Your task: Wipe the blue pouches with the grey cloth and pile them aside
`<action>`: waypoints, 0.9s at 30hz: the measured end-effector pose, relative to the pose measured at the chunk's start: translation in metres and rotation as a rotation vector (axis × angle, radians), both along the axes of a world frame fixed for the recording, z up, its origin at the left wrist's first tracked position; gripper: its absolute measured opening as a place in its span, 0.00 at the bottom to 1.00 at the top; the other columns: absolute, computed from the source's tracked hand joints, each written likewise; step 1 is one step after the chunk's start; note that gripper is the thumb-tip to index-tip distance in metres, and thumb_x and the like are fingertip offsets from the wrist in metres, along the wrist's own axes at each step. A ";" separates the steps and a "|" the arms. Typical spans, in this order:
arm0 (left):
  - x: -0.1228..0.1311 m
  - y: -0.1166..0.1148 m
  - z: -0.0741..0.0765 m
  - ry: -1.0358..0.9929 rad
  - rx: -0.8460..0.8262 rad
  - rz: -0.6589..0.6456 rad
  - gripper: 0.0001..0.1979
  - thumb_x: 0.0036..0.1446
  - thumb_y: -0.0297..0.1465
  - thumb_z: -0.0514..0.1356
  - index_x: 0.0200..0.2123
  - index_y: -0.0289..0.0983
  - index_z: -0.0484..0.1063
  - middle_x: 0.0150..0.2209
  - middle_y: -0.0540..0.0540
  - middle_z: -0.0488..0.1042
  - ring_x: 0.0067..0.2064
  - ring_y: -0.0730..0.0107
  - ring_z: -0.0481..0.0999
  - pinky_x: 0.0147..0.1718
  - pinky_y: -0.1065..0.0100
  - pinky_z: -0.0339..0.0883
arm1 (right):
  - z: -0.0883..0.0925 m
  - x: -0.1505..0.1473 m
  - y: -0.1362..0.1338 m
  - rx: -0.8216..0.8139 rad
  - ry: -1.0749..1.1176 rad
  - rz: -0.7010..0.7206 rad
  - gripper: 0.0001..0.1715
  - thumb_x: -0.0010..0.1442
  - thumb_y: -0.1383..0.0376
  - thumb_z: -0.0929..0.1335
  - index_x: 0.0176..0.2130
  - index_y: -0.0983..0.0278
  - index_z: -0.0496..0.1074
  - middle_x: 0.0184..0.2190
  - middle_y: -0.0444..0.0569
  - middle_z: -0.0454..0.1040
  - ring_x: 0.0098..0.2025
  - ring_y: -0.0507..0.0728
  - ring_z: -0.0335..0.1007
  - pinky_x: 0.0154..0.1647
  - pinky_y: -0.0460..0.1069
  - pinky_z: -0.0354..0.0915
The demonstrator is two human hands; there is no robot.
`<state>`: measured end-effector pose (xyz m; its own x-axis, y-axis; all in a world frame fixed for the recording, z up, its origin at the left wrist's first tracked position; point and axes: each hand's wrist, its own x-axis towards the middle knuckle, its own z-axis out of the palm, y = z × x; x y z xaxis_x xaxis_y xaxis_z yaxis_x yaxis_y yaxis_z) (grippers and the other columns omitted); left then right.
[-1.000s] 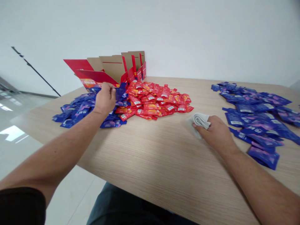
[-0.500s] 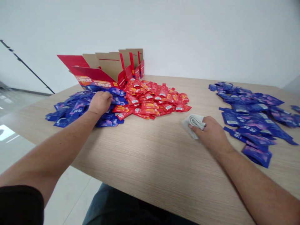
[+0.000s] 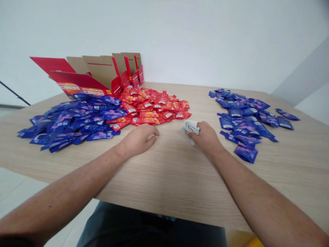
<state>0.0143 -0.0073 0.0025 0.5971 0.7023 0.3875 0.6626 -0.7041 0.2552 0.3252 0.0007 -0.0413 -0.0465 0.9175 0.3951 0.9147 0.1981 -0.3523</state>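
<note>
My right hand (image 3: pixel 207 137) is closed around a folded white cloth (image 3: pixel 192 127), fingers and thumb pinching it just above the wooden table (image 3: pixel 169 185). To its left, my left hand (image 3: pixel 141 139) has loosely curled fingers, with no packet showing in them; the palm side is hidden. That hand lies in front of a heap of red packets (image 3: pixel 154 106) with orange fruit prints. Left of it spreads a heap of blue-purple packets (image 3: pixel 74 120). On the right side of the table, beyond my right hand, lies another spread of blue-purple packets (image 3: pixel 239 120).
Several open red cardboard boxes (image 3: pixel 84 82) with brown insides stand in a row behind the two left heaps. A white wall (image 3: pixel 205 41) rises behind the table. A thin dark pole (image 3: pixel 15 93) leans at the far left.
My left hand has come off the blue-purple heap and moved right, to the table before the red packets. My right hand still grips the cloth. The view has turned right.
</note>
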 end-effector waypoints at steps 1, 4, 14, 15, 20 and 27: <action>0.016 -0.008 0.002 0.004 -0.025 -0.064 0.08 0.65 0.30 0.56 0.40 0.39 0.76 0.40 0.46 0.82 0.44 0.62 0.81 0.47 0.62 0.73 | 0.001 0.000 0.000 -0.004 -0.001 -0.001 0.13 0.61 0.55 0.71 0.38 0.63 0.75 0.38 0.53 0.74 0.41 0.61 0.71 0.43 0.52 0.65; 0.057 -0.024 0.004 -0.015 -0.069 -0.192 0.06 0.64 0.29 0.58 0.39 0.39 0.76 0.38 0.47 0.82 0.42 0.64 0.80 0.44 0.63 0.73 | 0.003 -0.002 -0.002 -0.026 -0.014 0.009 0.13 0.63 0.57 0.71 0.41 0.64 0.76 0.40 0.54 0.75 0.44 0.61 0.72 0.45 0.52 0.65; 0.071 0.001 -0.048 -0.138 -0.092 -0.130 0.08 0.64 0.30 0.56 0.36 0.38 0.75 0.35 0.45 0.81 0.38 0.63 0.80 0.41 0.62 0.72 | 0.006 0.002 0.003 -0.090 -0.022 -0.028 0.18 0.66 0.54 0.70 0.45 0.66 0.78 0.42 0.56 0.77 0.47 0.62 0.74 0.51 0.53 0.68; 0.068 0.005 -0.049 -0.142 -0.120 -0.086 0.08 0.64 0.30 0.56 0.36 0.39 0.76 0.35 0.45 0.81 0.37 0.63 0.79 0.39 0.62 0.72 | 0.007 0.004 0.004 -0.092 -0.019 -0.045 0.18 0.66 0.54 0.69 0.45 0.66 0.78 0.42 0.57 0.78 0.47 0.62 0.74 0.51 0.53 0.68; 0.066 0.010 -0.048 -0.153 -0.165 -0.066 0.09 0.63 0.33 0.56 0.36 0.39 0.76 0.35 0.46 0.81 0.37 0.63 0.79 0.38 0.63 0.70 | 0.012 0.020 0.010 -0.034 0.049 -0.115 0.22 0.68 0.55 0.67 0.52 0.68 0.77 0.47 0.61 0.80 0.50 0.64 0.76 0.54 0.55 0.69; 0.068 0.008 -0.045 -0.149 -0.195 -0.094 0.10 0.63 0.33 0.55 0.35 0.39 0.75 0.35 0.45 0.81 0.38 0.63 0.78 0.39 0.63 0.69 | 0.036 0.094 -0.002 0.140 0.202 -0.247 0.28 0.67 0.52 0.68 0.59 0.67 0.74 0.56 0.62 0.79 0.60 0.67 0.73 0.61 0.59 0.66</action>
<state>0.0818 0.0007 -0.0429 0.6097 0.7167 0.3386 0.5414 -0.6885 0.4825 0.4189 -0.0011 -0.0056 0.2626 0.8272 0.4967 0.8556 0.0384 -0.5162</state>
